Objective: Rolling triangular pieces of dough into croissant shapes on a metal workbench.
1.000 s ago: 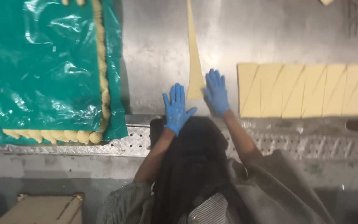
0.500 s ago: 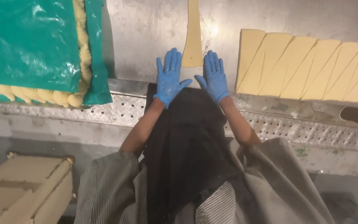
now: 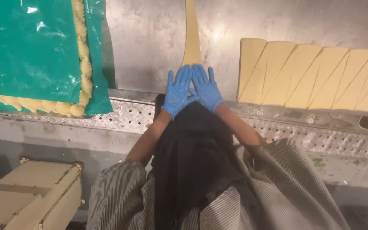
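Note:
Both hands wear blue gloves dusted with flour. My left hand [image 3: 177,90] and my right hand [image 3: 206,88] lie flat, side by side, fingers spread, on the wide near end of a long thin triangle of pale dough [image 3: 191,34] that runs away from me on the steel table [image 3: 150,47]. The hands cover the near end of the strip, so its shape there is hidden. Neither hand grips anything. A black cloth hangs in front of my chest below the wrists.
A row of cut dough triangles [image 3: 316,74] lies on the table to the right. At the left, a green plastic sheet [image 3: 30,51] covers a tray, with rolled dough pieces [image 3: 81,72] along its edge. A beige box [image 3: 30,200] stands low at the left.
My two hands have come together from either side of the dough strip's near end and now lie on it, touching each other. The view has shifted slightly.

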